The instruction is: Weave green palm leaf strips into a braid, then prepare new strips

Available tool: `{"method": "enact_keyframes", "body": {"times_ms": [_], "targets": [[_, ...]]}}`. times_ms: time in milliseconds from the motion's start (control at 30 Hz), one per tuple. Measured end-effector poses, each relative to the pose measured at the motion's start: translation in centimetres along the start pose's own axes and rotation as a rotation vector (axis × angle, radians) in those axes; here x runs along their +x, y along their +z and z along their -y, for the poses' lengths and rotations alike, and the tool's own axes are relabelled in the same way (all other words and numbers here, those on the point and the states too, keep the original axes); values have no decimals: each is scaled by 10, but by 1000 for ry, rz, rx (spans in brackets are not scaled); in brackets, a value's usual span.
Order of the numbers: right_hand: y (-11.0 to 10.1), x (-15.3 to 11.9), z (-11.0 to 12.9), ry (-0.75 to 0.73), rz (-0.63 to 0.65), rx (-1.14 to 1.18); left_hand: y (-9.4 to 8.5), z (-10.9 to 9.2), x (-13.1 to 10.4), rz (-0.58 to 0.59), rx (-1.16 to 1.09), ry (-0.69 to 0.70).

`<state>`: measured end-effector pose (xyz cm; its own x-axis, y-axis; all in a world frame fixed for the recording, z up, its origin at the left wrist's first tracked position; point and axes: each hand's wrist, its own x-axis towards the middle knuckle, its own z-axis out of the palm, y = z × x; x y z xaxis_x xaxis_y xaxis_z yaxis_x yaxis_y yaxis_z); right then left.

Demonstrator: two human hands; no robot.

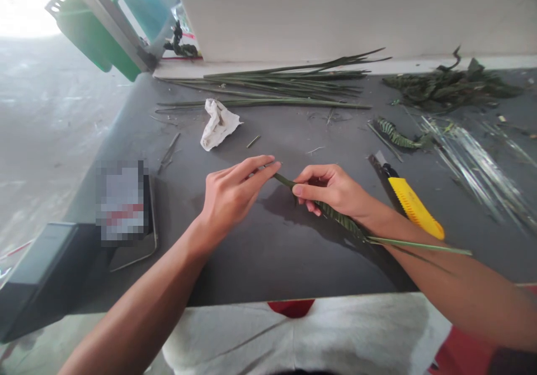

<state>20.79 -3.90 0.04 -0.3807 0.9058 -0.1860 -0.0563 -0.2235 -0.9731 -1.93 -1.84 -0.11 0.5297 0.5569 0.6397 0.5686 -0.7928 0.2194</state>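
A dark green braided leaf piece (339,219) is held above the dark table, slanting down to the right, with long thin leaf strips trailing from its lower end. My right hand (329,190) pinches it near the upper end between thumb and fingers. At its narrow tip, the fingers of my left hand (239,188) are pressed together; the exact grip there is partly hidden. To the right of my right hand lies a yellow utility knife (415,207), its blade pointing away. A small curled braided leaf piece (396,133) rests beyond the knife.
Long green leaf strips (272,87) lie along the back by the wall. A crumpled white tissue (218,126) sits before them. Dark leaf pieces (448,87) and clear plastic-like strips (482,162) occupy the right. A phone (146,246) lies at the left edge.
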Motion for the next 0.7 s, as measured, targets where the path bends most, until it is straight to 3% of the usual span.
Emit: {"method": "enact_keyframes", "body": {"times_ms": [67,133,200,267,367,500,600,700], "targets": [[-1,1,0,-14,-26,-8,0,-4,3,-25,-118,-130],[-2,1,-1,-34,-55,-24,1,-8,7,-25,-309,-365],[-3,2,-2,-56,-79,-48,2,-11,10,56,-568,-612],[-4,2,-4,-72,-86,-75,3,-12,12,185,-808,-776],[-5,1,-5,-71,-68,-109,4,-12,11,336,-1048,-913],[-3,0,-4,-57,-36,-115,5,-14,10,431,-1251,-1050],[-2,-2,-2,-54,-13,-115,5,-17,11,440,-1326,-1126],[-1,-3,-2,-58,2,-130,8,-19,12,352,-1327,-1151]]}}
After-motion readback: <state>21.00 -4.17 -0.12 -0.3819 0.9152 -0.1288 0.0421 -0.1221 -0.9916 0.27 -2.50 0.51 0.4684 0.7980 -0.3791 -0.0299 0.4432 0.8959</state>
